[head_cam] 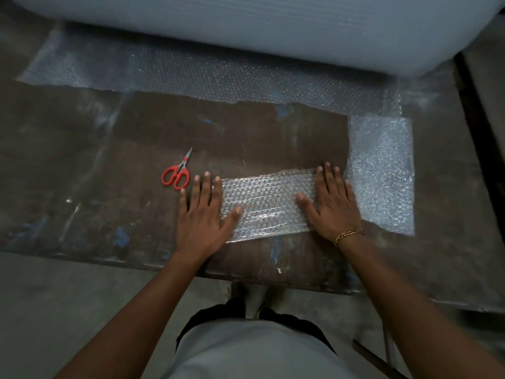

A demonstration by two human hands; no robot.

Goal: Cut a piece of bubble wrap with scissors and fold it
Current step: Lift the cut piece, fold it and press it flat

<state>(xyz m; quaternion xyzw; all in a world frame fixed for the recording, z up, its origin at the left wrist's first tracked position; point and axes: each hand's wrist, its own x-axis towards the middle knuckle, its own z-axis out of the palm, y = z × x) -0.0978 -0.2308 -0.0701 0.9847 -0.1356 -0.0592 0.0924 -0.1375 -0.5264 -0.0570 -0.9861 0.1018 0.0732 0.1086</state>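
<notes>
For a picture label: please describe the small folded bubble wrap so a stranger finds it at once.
From the white bubble wrap roll at the far edge of the dark brown table, come toward the person. The small folded clear bubble wrap piece lies left of a brighter bubble wrap sheet. The left hand and right hand press it flat.

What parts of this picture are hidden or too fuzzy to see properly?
Head view: both ends of the folded bubble wrap are covered by the left hand and right hand.
Head view: its number of layers is unclear; the clear plastic hides the folds.
Head view: the big roll is blurred and cut off by the top edge.
</notes>
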